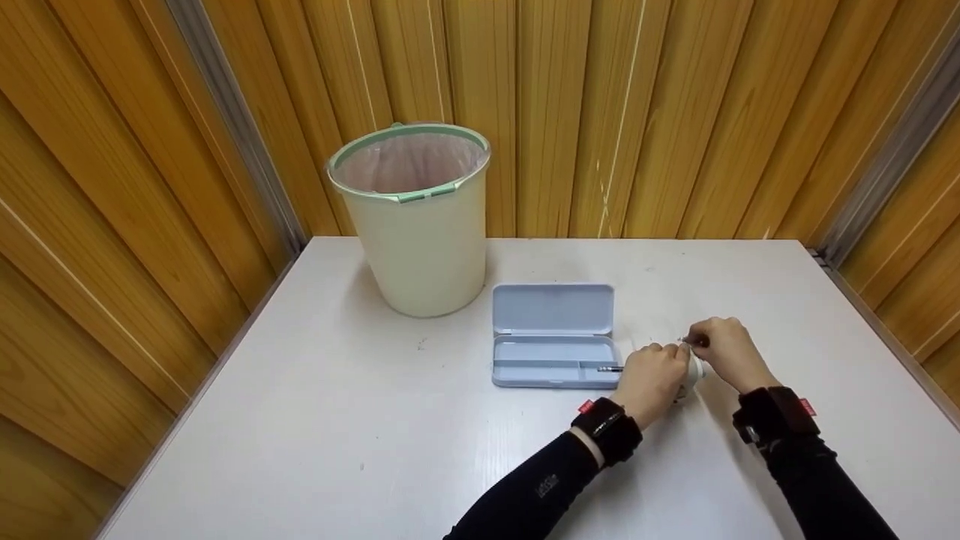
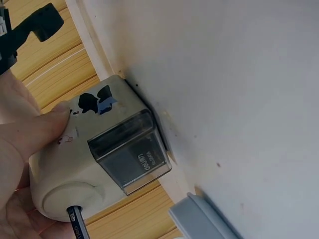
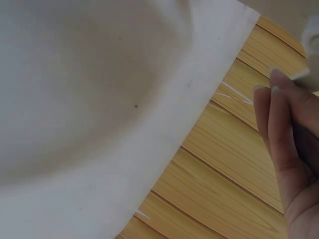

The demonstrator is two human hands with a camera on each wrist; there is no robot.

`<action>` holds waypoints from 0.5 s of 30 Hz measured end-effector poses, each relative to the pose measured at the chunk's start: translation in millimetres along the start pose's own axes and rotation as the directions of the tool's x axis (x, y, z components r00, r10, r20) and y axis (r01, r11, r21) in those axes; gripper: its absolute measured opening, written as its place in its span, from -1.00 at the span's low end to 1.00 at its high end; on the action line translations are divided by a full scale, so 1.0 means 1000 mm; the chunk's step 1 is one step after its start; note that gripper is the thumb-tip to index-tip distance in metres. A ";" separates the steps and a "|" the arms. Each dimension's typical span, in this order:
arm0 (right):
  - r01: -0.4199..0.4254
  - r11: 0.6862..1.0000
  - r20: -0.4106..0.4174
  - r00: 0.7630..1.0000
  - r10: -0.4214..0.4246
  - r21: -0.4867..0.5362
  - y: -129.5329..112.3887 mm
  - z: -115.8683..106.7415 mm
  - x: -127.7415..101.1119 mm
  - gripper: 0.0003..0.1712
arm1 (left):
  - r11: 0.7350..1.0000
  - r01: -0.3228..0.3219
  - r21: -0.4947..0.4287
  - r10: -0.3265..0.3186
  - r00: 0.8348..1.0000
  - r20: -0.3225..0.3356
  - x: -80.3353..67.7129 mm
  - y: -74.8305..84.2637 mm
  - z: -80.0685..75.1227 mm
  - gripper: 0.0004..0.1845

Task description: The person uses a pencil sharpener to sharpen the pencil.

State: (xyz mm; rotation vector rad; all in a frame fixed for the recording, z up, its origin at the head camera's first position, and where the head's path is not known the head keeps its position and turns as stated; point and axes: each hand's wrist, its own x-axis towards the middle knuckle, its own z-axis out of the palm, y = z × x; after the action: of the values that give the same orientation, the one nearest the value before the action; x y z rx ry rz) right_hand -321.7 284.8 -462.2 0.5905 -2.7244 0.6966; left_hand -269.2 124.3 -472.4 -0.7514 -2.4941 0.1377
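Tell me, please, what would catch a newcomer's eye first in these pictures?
Probably the two hands meeting at the table's right front: the left hand grips a cream pencil sharpener with a pencil in its hole, while the right hand pinches something at its far side. Next, the open blue pencil case beside them, and the lined waste bin at the back left.

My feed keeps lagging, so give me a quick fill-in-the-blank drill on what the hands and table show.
1. The left hand grips a cream pencil ____.
2. A dark pencil sticks in its ____.
3. The blue pencil case lies with its lid ____.
4. The bin stands ____ of the case.

Missing words: sharpener; hole; open; left
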 end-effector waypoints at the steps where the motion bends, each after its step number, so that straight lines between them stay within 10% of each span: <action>1: -0.003 1.000 0.010 1.000 0.003 0.004 0.002 0.003 -0.002 -0.91 | 1.000 -0.005 -0.006 0.005 1.000 0.002 -0.001 0.001 0.000 -0.66; 15: -0.025 0.999 0.154 0.988 0.018 0.042 0.007 0.011 -0.014 -0.74 | 0.999 0.001 -0.044 0.001 0.999 0.041 0.001 0.000 0.000 -0.67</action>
State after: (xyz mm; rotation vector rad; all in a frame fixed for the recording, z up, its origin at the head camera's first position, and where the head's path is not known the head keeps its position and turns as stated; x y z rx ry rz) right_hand -314.7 289.0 -479.6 0.6510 -2.8679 0.7474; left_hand -269.9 124.2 -472.2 -0.7738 -2.5432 0.0990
